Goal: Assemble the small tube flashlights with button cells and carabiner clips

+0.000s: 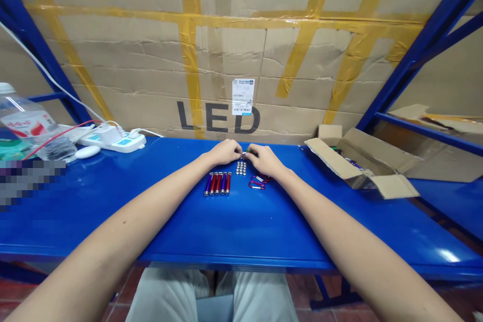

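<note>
Left hand (225,152) and right hand (266,160) met fingertip to fingertip, both pinched shut on a small metal part (247,152), too small to identify. Just below the fingers lay button cells (241,167) in a tidy grid and a row of mini flashlights (218,183). Red carabiners (258,182) sat by the right wrist, all seemingly grouped for easy reach. Blue metal shelf (264,231); open cardboard box (362,163) right of the fingers, power strip (115,139) well left, taped LED carton (151,85) behind.
</note>
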### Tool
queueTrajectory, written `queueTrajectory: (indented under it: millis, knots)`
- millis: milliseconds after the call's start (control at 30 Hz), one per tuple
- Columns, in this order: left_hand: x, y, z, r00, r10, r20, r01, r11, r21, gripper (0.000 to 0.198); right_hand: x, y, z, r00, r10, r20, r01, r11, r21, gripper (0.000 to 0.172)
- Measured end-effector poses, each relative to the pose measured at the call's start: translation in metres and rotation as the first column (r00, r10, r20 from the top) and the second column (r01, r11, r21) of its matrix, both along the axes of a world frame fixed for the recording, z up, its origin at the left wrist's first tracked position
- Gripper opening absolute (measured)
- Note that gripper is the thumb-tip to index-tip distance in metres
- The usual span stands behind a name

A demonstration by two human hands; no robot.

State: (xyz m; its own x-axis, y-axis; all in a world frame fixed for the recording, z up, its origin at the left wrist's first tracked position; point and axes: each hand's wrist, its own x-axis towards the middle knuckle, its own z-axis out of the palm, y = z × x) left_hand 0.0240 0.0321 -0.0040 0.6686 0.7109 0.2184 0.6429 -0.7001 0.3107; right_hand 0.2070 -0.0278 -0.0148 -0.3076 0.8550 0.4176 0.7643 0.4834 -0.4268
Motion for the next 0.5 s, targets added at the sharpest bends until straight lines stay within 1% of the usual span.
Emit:
queueTrajectory:
  millis: [100,167,367,500]
  knots:
    - [0.0016,0.0003,0.0003,0.999,0.007,0.045,-0.003,0.996,-0.092,0.021,0.0022,-0.0012,-0.0004,0.999,-0.026,-0.044,0.025,0.999,-0.025,0.019]
    - [0.0011,-0.0003,0.0010,0.998,-0.001,0.067,0.009,0.992,-0.124,0.020,0.0026,-0.0021,-0.0007,0.997,-0.034,-0.069,0.032,0.999,-0.033,0.018]
    - [-0.0006,-0.0042,0.0024,0.995,-0.033,0.097,0.049,0.984,-0.172,0.020,-0.0018,-0.0058,-0.0004,0.997,-0.039,-0.066,0.038,0.999,-0.022,0.023]
    - [-0.0069,-0.0019,0.0055,0.991,-0.045,0.126,0.068,0.981,-0.184,0.019,-0.0008,-0.0085,0.0033,0.990,-0.056,-0.130,0.060,0.998,0.031,0.021]
